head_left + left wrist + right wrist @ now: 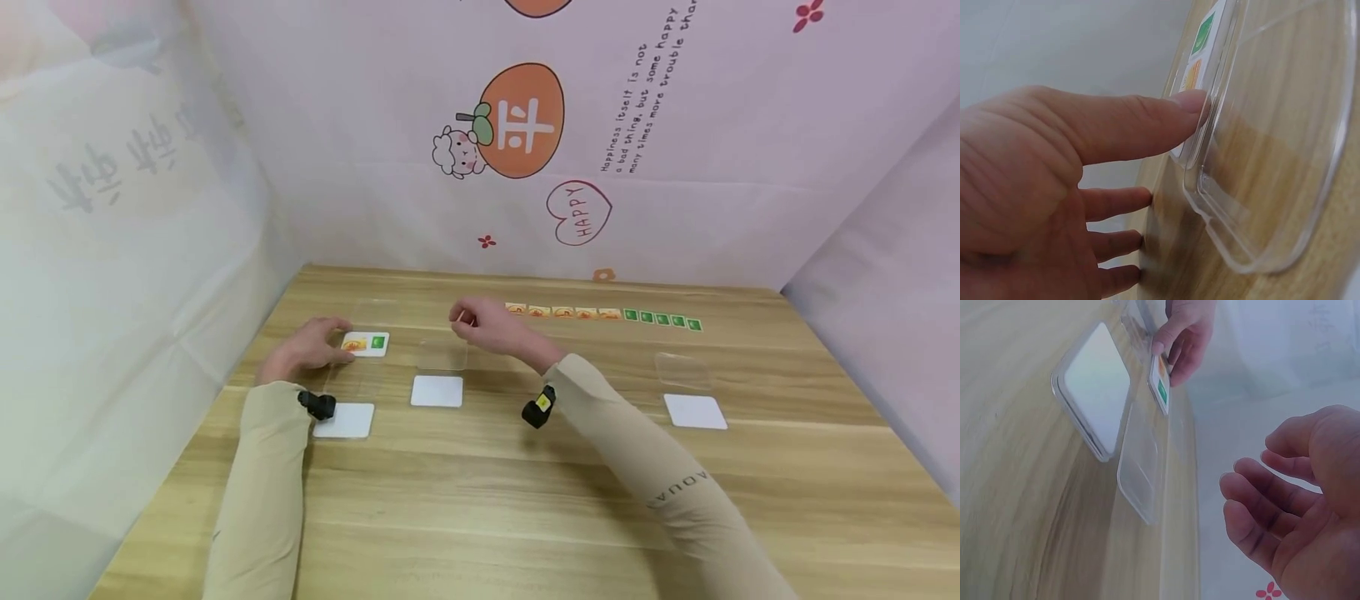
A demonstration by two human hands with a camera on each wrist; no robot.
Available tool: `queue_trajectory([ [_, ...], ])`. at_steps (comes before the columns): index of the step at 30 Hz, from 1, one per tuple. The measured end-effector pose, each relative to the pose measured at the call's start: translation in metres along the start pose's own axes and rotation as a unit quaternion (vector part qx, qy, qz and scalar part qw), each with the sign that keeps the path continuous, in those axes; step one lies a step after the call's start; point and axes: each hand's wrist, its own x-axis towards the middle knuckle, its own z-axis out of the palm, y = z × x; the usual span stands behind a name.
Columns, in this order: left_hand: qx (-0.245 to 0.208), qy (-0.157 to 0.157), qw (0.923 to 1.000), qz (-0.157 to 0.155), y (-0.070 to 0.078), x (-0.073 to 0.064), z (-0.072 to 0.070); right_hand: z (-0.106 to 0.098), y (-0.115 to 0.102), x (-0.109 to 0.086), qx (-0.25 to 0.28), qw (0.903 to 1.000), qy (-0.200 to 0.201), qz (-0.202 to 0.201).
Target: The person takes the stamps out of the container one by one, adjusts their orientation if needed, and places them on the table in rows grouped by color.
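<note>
My left hand (pixel 309 344) holds a white card (pixel 382 350) by its edges at its left end, with the thumb on the near side. An orange sticker (pixel 354 343) and a green sticker (pixel 377 342) lie on that card. In the left wrist view the thumb (pixel 1147 122) touches the card's edge, beside a clear plastic lid (pixel 1272 137); the index finger is hidden. My right hand (pixel 487 323) hovers above the table, its fingers loosely bent. In the right wrist view nothing shows between those fingers (pixel 1254 531).
Orange stickers (pixel 563 312) and green stickers (pixel 662 319) form a row at the back. Blank white cards lie at the left (pixel 345 420), middle (pixel 437 391) and right (pixel 696 411). Clear lids lie behind the middle card (pixel 442 356) and the right card (pixel 682 371). A printed cloth (pixel 375 167) hangs behind.
</note>
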Motion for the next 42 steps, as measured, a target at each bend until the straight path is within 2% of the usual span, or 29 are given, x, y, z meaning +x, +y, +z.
queue_trajectory([
  [18,-0.001,-0.007,0.9999,-0.011,0.001,-0.003,-0.002,0.023,-0.008,0.024,-0.006,0.9997,0.005,-0.021],
  [36,-0.009,-0.006,0.9997,-0.024,0.002,-0.003,0.0,0.057,-0.024,0.052,-0.021,0.9996,-0.004,0.016],
  [42,-0.011,-0.009,0.9995,-0.03,0.001,-0.002,0.001,0.066,-0.027,0.058,-0.01,0.9994,-0.014,0.029],
])
